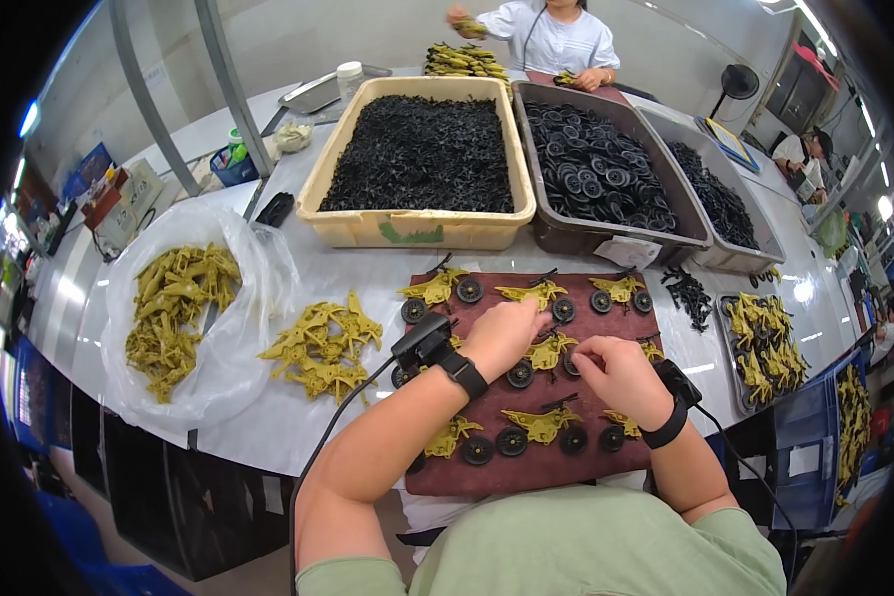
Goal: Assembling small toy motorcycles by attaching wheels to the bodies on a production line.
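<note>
On a dark red mat lie several toy motorbikes in rows, with yellow-green bodies, black wheels and black handlebar pieces. My left hand reaches to the back middle motorbike, its fingers closed at the body's lower edge beside a black wheel. To its right, my right hand has thumb and fingertips pinched together near the rear right of the middle motorbike. Whatever sits in that pinch is hidden. A front-row motorbike lies nearer me with a wheel at its side.
Behind the mat stand a cream bin of small black parts, a brown bin of wheels and a grey bin. Yellow bodies fill a plastic bag and a loose pile at left. A tray holds motorbikes. A co-worker sits opposite.
</note>
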Demonstrator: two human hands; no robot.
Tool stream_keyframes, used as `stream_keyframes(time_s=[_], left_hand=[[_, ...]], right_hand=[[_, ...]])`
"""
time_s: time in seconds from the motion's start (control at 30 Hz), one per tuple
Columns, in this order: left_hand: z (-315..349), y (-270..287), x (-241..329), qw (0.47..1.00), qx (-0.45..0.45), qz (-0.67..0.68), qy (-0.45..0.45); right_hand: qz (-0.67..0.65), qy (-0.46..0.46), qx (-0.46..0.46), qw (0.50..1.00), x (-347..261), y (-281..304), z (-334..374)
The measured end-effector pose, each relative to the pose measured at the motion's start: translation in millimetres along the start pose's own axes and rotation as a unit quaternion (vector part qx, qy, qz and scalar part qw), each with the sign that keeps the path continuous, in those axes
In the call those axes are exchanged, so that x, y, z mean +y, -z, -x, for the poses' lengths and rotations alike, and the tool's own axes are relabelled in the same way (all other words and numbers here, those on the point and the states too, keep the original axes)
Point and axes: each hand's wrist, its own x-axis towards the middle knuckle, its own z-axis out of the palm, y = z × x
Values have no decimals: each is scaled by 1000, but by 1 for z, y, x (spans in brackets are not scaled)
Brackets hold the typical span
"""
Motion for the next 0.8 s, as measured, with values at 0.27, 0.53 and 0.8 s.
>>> stream_keyframes(time_s=[0.27, 0.53, 0.8], left_hand=[[-5, 16, 57, 790, -198, 544, 200], [-19, -5, 76, 769, -263, 542, 213], [-41, -34, 101, 773, -294, 513, 229]], right_hand=[[-114, 89, 77, 987, 4, 2, 3], [-105, 102, 92, 985, 40, 16, 16], [-327, -50, 101, 938, 78, 38, 28]])
